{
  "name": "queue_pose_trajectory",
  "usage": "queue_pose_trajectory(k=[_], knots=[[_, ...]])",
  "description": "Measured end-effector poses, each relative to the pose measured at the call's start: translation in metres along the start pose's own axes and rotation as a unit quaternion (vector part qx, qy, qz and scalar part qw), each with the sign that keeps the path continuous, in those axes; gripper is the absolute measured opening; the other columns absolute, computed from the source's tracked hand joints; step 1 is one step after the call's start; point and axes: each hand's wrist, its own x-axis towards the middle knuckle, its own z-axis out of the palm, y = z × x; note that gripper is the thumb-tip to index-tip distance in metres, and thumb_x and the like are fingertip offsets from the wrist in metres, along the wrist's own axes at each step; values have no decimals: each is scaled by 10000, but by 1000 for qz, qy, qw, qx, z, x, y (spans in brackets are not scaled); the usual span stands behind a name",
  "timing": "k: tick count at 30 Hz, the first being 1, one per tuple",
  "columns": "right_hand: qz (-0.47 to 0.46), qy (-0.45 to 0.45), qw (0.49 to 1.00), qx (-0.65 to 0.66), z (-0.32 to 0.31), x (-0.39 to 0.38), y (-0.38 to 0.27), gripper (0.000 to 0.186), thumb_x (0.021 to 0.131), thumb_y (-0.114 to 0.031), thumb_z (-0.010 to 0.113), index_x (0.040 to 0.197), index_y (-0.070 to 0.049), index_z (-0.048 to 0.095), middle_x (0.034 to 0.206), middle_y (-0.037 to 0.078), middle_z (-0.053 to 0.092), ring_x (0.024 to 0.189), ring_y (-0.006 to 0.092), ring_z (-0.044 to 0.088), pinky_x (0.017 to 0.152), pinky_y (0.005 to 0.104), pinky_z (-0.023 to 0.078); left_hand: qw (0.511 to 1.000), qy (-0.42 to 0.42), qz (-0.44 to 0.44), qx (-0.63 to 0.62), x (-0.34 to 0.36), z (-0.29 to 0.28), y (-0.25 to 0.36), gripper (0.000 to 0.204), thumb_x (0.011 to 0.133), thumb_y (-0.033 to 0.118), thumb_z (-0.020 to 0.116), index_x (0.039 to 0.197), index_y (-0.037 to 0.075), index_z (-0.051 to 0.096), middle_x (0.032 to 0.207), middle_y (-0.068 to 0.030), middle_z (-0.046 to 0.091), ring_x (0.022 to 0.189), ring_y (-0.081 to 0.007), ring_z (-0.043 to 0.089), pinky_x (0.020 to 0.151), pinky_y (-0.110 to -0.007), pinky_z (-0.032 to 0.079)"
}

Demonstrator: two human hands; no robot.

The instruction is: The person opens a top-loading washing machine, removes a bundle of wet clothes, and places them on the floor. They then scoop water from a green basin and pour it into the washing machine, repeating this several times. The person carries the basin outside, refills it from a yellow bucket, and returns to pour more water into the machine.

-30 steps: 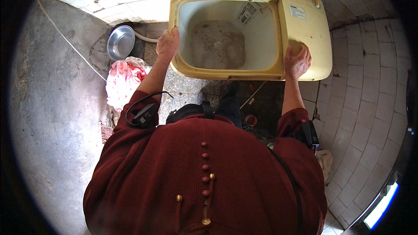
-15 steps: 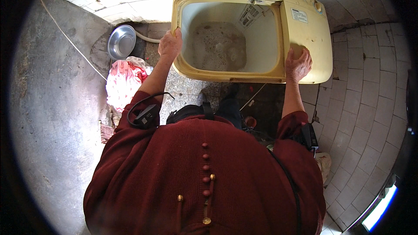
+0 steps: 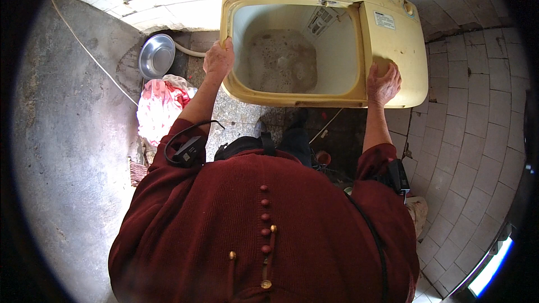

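A yellowed twin-tub washing machine [image 3: 303, 100] stands in front of me, its wash tub uncovered. Inside lies murky, greyish-brown water [image 3: 283, 59] with foam on it. My left hand [image 3: 219, 59] is closed around the machine's left rim near the front corner. On the right side, my right hand [image 3: 384, 84] rests on the spin-side cover [image 3: 401, 50], thumb and bent fingers apart. A dark patch shows between thumb and fingers; it looks like shadow. Both arms reach forward in dark red sleeves.
Left of the machine, a shiny metal basin [image 3: 157, 56] sits by a pale hose [image 3: 190, 51]. Pink and white cloth [image 3: 160, 106] is heaped below it. A thin cord [image 3: 95, 53] runs along the grey concrete surface. Tiled walls [image 3: 469, 112] close in behind and to the right.
The machine has shifted very slightly in the view, and the basin shows a little lower. Both hands keep their places on the machine.
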Motion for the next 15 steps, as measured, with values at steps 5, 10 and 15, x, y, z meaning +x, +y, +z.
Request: queue_pose_trajectory(k=[5,10,15], knots=[[-1,4,1000,0,0,0,0,511,763,-396,634,1111,-30,554,1197,126,560,1121,321,500,961,448,369,1000,-4,-11,-2,-1,-1,2,610,896,537,364,1113,15,592,1060,-261,615,1046,-411,573,907,-470,441],[-5,15,1000,-8,2,0,0,506,753,-393,644,1103,-38,560,1179,119,571,1104,320,511,939,444,385,1000,-3,-5,-4,-3,-3,3,610,895,538,361,1106,15,594,1058,-263,614,1044,-410,573,904,-472,440],[-11,27,1000,0,4,0,3,508,739,-380,658,1101,-36,561,1172,120,573,1101,319,512,939,441,387,1000,-2,-7,-4,-2,-2,2,609,897,532,358,1099,10,598,1061,-269,611,1043,-412,572,902,-472,441]])
